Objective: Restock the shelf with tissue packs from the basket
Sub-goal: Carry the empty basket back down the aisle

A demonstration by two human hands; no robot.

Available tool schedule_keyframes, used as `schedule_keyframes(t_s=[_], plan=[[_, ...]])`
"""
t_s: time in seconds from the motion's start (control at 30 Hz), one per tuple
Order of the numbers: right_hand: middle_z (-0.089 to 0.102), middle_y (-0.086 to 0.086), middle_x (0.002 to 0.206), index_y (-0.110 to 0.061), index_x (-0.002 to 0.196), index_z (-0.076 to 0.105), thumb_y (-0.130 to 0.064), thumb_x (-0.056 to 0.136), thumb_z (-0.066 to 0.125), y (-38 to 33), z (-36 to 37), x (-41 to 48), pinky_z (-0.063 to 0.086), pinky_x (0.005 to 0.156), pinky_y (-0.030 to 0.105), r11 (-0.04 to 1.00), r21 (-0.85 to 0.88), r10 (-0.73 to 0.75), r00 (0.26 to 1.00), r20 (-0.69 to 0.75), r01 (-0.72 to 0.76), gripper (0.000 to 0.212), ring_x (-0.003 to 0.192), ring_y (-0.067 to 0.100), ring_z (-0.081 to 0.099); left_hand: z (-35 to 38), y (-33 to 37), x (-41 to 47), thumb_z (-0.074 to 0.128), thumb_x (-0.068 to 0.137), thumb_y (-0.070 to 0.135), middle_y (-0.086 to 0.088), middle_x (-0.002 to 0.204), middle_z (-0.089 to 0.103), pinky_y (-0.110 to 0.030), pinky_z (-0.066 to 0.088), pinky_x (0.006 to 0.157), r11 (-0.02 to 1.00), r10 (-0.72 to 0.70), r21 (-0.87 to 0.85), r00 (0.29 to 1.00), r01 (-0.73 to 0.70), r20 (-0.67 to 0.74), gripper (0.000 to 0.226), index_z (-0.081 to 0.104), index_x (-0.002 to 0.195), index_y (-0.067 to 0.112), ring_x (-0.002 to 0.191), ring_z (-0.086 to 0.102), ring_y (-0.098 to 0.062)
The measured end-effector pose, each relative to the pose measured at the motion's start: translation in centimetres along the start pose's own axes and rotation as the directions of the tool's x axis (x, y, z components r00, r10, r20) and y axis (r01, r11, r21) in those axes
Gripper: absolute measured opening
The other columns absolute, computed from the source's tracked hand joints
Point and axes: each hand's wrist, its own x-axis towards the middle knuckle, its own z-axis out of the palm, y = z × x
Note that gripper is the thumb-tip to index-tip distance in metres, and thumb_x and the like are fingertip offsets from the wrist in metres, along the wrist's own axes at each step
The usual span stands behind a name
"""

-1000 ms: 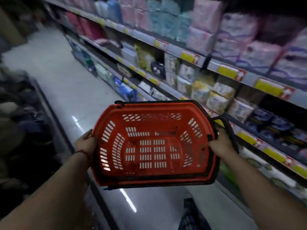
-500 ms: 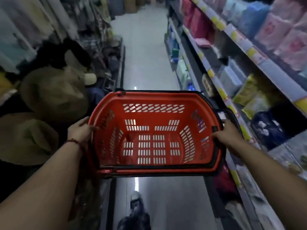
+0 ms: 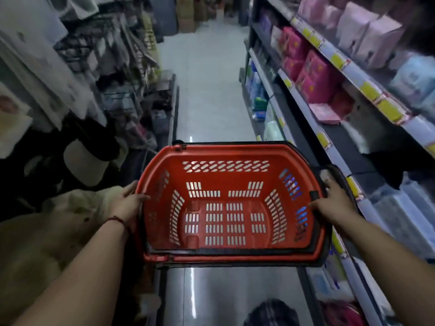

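No writing can be read anywhere — the picture is too blurred and dim. The yellow price tags along the edge of the shelf on the right carry marks too small and smeared to make out. The pink packs and the pale packs above them show printed patterns, but no letters or numbers come clear — the same goes for the red basket.

Head-worn view, forward and down along the aisle floor.
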Motion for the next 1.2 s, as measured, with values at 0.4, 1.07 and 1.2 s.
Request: schedule_keyframes(t_s=[0.4,1.07,1.2], plan=[[0.069,0.013,0.104,-0.016,0.112,0.057,0.006,0.075,0.067,-20.0,5.6,40.1,0.057,0.089,0.049,0.997,0.041,-0.066,0.995,0.080,0.063,0.044,0.092,0.034,0.067,21.9,14.6,31.0,0.080,0.070,-0.005,-0.006,0.121,0.073,-0.049,0.054,0.104,0.995,0.049,0.092,0.978,-0.031,-0.202,0.070,0.069,0.134,0.021,0.111,0.069,-0.028],[0.068,0.011,0.106,-0.016,0.122,0.056,0.002,0.075,0.068,-58.9,22.0,92.4,0.055,0.089,0.041,0.997,0.074,-0.006,1.000,-0.028,0.008,0.052,0.094,0.030,0.065,49.7,44.7,86.1,0.070,0.072,-0.005,-0.013,0.113,0.075,-0.040,0.058,0.088,1.000,0.000,0.003,0.995,0.001,-0.103,0.061,0.073,0.127,0.019,0.094,0.068,-0.028],[0.068,0.012,0.103,-0.017,0.122,0.055,-0.009,0.075,0.071,-64.7,25.7,103.3,0.057,0.088,0.045,0.997,0.075,0.011,0.999,-0.036,-0.008,0.050,0.094,0.033,0.067,55.8,49.9,97.3,0.078,0.065,0.005,-0.007,0.111,0.075,-0.048,0.058,0.095,0.999,-0.048,-0.029,0.990,0.044,-0.131,0.064,0.072,0.121,0.036,0.100,0.071,-0.031]])
